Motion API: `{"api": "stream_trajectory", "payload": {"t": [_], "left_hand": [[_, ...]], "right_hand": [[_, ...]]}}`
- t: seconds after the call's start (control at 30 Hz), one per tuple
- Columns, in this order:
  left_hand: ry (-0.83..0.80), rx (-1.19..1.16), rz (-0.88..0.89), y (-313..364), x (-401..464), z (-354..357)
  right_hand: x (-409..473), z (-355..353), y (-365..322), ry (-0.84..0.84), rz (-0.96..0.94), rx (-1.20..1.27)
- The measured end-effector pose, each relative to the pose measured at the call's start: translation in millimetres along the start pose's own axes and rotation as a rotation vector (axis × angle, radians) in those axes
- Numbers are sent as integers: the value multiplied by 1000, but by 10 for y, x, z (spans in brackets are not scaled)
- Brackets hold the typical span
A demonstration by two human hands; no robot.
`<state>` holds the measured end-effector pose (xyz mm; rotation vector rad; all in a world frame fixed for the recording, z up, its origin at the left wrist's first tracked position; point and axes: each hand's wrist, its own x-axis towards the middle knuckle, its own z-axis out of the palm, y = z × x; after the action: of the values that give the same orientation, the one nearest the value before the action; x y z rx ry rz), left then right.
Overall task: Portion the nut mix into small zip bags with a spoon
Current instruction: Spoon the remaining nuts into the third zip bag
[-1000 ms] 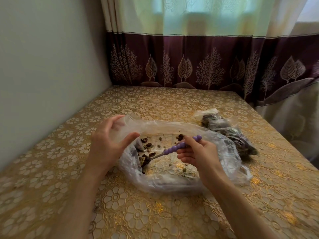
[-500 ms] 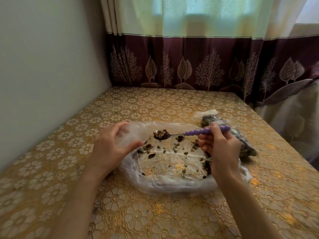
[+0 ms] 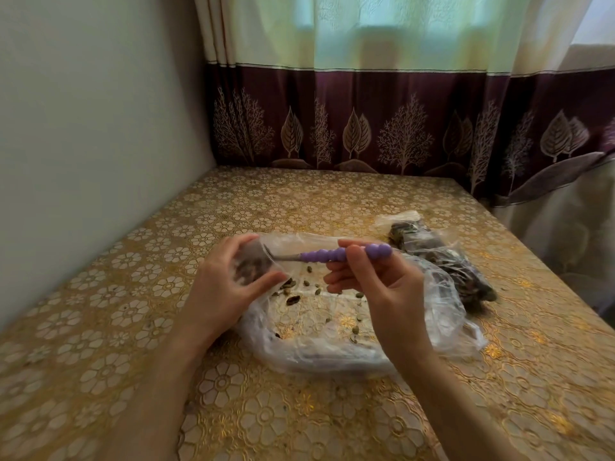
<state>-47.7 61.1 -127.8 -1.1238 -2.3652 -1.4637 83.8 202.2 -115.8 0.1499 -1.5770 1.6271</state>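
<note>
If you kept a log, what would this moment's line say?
left hand: holds small zip bag | right hand: holds purple spoon, tip in bag | big bag: few nuts left

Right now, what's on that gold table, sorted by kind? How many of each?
Spoons: 1, the purple-handled spoon, held by the right hand.
Large clear bags: 1, the big bag with loose nuts.
Small bags: 1 in the left hand, the small zip bag.
Filled bags lying aside: 1, the filled bag; maybe more, unclear.
Total: 4.

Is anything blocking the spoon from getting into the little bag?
Nothing visible does. The spoon, held by the right hand, already has its bowl at the mouth of the small zip bag that the left hand holds.
</note>
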Motion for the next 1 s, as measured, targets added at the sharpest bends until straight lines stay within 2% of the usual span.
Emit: {"api": "stream_trajectory", "payload": {"t": [0.13,0.23,0.4,0.5,0.7,1.0], "left_hand": [[51,-48,6,9,3,-6],[111,-60,12,6,-1,-17],[187,-103,-48,-61,10,-43],[217,-115,-64,-88,9,-56],[254,-114,-72,-95,5,-71],[263,-82,-72,-93,5,-101]], "right_hand": [[-2,-20,9,-43,23,-6],[23,-52,-4,13,38,20],[75,-189,-17,300,63,20],[98,-298,11,454,69,-111],[71,-238,127,345,19,-485],[60,-208,189,301,-12,-620]]}}
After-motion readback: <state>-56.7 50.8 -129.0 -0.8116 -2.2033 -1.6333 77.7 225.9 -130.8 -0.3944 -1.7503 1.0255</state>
